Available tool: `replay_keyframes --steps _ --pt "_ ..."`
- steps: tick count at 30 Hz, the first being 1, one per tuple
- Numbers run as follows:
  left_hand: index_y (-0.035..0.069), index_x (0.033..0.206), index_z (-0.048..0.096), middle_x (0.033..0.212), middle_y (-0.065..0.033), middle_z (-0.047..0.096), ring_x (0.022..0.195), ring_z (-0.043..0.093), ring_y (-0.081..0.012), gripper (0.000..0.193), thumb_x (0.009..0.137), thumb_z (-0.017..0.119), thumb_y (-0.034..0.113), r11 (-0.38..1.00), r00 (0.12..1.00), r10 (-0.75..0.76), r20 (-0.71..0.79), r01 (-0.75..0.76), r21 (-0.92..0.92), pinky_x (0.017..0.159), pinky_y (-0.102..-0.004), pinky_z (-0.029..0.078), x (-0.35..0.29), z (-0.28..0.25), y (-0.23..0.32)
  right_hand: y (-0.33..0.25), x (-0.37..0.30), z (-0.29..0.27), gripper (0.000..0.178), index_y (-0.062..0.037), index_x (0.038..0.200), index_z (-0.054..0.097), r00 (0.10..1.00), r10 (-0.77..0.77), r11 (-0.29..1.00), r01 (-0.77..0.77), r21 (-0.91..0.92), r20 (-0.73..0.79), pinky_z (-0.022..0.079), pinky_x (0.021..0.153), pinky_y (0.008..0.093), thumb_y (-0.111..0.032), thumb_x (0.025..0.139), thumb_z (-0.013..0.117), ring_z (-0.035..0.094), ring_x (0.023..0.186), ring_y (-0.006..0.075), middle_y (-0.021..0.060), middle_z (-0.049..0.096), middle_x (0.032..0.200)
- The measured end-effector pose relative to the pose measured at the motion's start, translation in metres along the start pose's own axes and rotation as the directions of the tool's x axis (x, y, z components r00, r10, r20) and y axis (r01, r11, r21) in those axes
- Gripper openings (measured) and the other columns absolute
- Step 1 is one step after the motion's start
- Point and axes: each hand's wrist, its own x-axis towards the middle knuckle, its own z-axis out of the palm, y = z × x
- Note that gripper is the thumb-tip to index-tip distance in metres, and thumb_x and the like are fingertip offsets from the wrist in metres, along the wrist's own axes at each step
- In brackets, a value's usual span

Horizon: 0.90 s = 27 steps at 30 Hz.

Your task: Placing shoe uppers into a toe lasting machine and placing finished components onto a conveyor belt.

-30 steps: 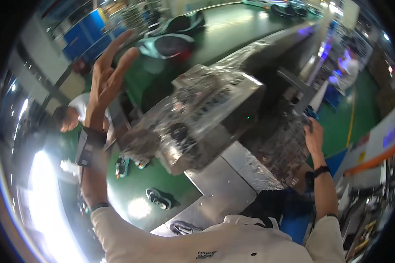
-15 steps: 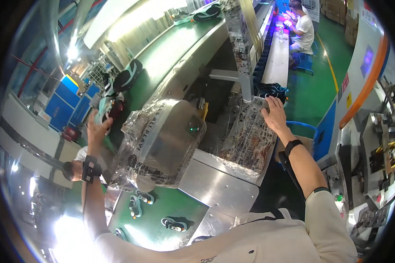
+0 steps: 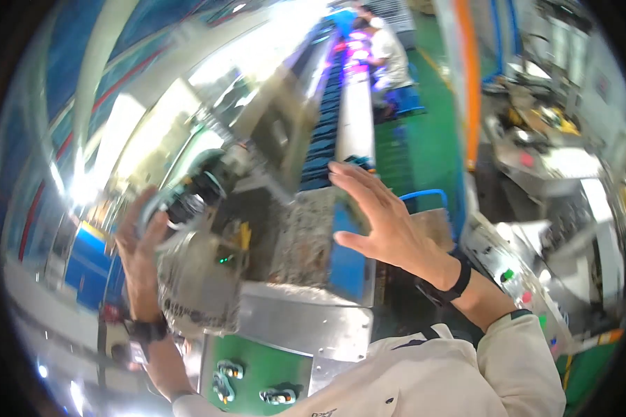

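Note:
A blurred dark and pale shoe (image 3: 182, 201) is at the left, beside the end of the conveyor. My left hand (image 3: 139, 254) has its thumb and fingers curled round the near, pale end of this shoe; motion blur hides the exact contact. My right hand (image 3: 389, 226) is raised with its fingers apart and thumb out, holding nothing. It hovers to the right of the plastic-wrapped machine top (image 3: 300, 240), near a blue panel (image 3: 348, 250).
A wrapped machine cover (image 3: 200, 285) with small green lights stands between my arms, above a metal plate (image 3: 306, 320). Several shoes (image 3: 278, 396) lie on a green surface below. A person in white (image 3: 389, 59) sits along the far line. Machinery (image 3: 542, 160) stands at the right.
My view has turned right. My right hand has lifted off the wrapped machine top and spread its fingers. My left hand stays at the shoe, its fingers more curled round it.

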Motion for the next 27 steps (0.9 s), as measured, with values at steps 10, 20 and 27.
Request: replay_keyframes --steps 10,20,27 --pt "-0.003 0.112 0.064 0.097 -0.0054 0.068 0.089 0.060 -0.0094 0.031 0.089 0.070 0.016 0.873 0.494 0.448 0.745 -0.060 -0.484 0.080 -0.0255 0.049 -0.075 0.350 0.169 -0.021 -0.174 -0.181 0.075 -0.0049 0.131 0.050 0.913 0.228 0.883 -0.340 -0.323 -0.338 0.053 0.090 0.0408 -0.012 0.064 0.084 0.062 0.110 0.0333 0.0171 0.060 0.125" --pt "-0.007 0.130 0.050 0.110 -0.0112 0.064 0.094 0.062 -0.0153 0.062 0.094 0.063 0.041 0.699 0.008 0.466 0.885 0.609 -0.374 0.079 -0.0285 0.052 -0.288 0.691 0.328 -0.054 -0.411 -0.372 0.061 -0.0006 0.124 0.054 0.024 0.363 0.598 -0.772 0.213 -0.932 0.046 0.092 0.0298 -0.002 0.066 0.071 0.057 0.100 0.0156 0.0075 0.059 0.113" --pt "-0.010 0.135 0.038 0.121 -0.0317 0.057 0.114 0.057 -0.0422 0.083 0.078 0.075 0.037 0.918 0.343 0.314 0.886 0.129 -0.375 0.098 -0.0438 0.046 -0.396 0.895 0.382 -0.113 -0.444 -0.436 0.059 0.0011 0.127 0.053 -0.253 0.123 0.469 -0.838 0.281 -0.960 0.045 0.092 0.0289 -0.008 0.070 0.063 0.056 0.103 0.0159 0.0084 0.057 0.116"
